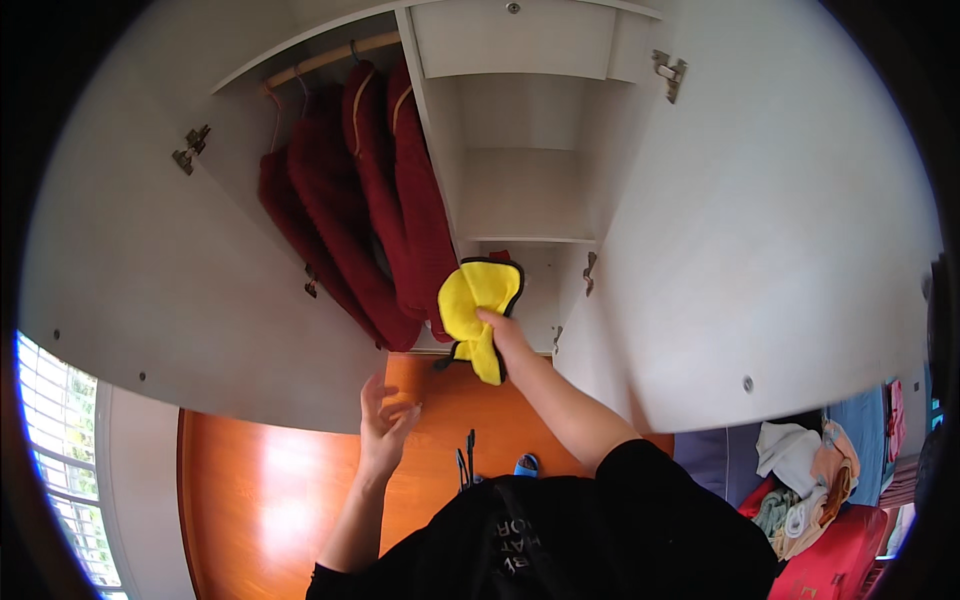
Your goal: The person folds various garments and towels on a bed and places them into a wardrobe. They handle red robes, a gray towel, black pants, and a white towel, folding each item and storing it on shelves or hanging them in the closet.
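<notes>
My right hand (pixel 501 328) grips a yellow cloth (pixel 472 292) with black edging, its thumb pressed on the fabric. The cloth hangs in front of the lower part of an open white wardrobe (pixel 525 193) and hides part of the lowest compartment. My left hand (pixel 386 421) is raised over the floor, below the wardrobe's left side, with fingers apart and nothing in it. Dark red garments (pixel 360 202) hang on hangers from a wooden rod (pixel 330 58) in the left section. A small red item (pixel 499 256) shows just behind the cloth's top edge.
Wide open doors flank me, the left door (pixel 150 285) and the right door (pixel 765 225), both with metal hinges. A drawer (pixel 514 41) sits above the shelves. Piled clothes (pixel 806 480) and a red case (pixel 832 555) lie at right. The floor (pixel 285 480) is shiny orange-brown.
</notes>
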Motion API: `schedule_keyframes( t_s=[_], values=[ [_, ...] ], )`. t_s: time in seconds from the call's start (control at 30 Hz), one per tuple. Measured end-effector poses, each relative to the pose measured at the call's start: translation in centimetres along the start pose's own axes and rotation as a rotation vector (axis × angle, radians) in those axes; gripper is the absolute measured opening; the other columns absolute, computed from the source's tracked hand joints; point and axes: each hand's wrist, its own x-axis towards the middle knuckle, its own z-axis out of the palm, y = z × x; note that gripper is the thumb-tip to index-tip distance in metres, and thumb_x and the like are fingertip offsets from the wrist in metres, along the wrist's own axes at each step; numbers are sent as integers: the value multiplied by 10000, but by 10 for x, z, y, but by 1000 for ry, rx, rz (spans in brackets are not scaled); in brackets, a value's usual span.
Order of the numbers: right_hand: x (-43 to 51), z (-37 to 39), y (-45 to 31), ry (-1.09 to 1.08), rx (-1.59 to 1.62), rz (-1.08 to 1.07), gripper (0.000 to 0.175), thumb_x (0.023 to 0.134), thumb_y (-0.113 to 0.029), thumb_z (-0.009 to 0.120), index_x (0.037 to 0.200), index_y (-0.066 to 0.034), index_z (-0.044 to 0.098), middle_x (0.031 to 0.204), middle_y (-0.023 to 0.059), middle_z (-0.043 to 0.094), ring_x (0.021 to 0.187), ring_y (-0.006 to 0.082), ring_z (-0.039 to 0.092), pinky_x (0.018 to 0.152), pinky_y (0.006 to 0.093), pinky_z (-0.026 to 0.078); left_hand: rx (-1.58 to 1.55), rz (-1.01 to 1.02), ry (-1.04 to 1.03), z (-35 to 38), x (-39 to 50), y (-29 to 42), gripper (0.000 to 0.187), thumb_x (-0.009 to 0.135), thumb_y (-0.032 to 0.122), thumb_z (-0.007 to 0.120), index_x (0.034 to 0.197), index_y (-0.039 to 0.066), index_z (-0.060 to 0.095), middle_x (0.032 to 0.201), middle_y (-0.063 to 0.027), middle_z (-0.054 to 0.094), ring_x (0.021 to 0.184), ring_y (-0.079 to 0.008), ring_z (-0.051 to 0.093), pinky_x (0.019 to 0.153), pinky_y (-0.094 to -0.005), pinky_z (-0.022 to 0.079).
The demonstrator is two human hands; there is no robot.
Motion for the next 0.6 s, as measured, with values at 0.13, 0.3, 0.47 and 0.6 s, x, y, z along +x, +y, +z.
schedule_keyframes(
  t_s=[0.13, 0.3, 0.47, 0.6],
  values=[
    [108, -28, -29, 240, -114, -288, 404, 755, -207, 664, 1067, 27, 559, 970, 130, 632, 820, 245, 630, 696, 356, 510, 23, -152, 24, -36, 27, -24, 593, 783, 9, 619, 1298, 59, 329, 1095, -99, 433, 865, -169, 549, 722, -265, 460],
    [196, -57, -102, 650, -500, -799, 511, 769, -223, 656, 1221, -43, 499, 1203, 215, 492, 1044, 336, 526, 877, 395, 426, 1, -212, 74, -72, 70, -45, 529, 778, -5, 595, 1256, 52, 375, 1032, -97, 472, 831, -175, 573, 683, -274, 484],
    [262, -91, -119, 877, -1316, -752, 502, 817, -382, 565, 1286, -232, 464, 1399, 187, 249, 1169, 418, 373, 946, 472, 357, 46, -294, 141, -95, 91, -71, 526, 766, -8, 590, 1246, 46, 381, 993, -117, 507, 782, -202, 601, 661, -281, 495],
    [334, -105, -95, 664, -1847, -913, 410, 814, -475, 513, 1187, -310, 563, 1410, 152, 262, 1217, 459, 274, 976, 571, 273, 60, -450, 227, -100, 108, -101, 529, 767, -7, 585, 1252, 41, 378, 992, -130, 523, 771, -209, 615, 647, -287, 505]
  ],
)
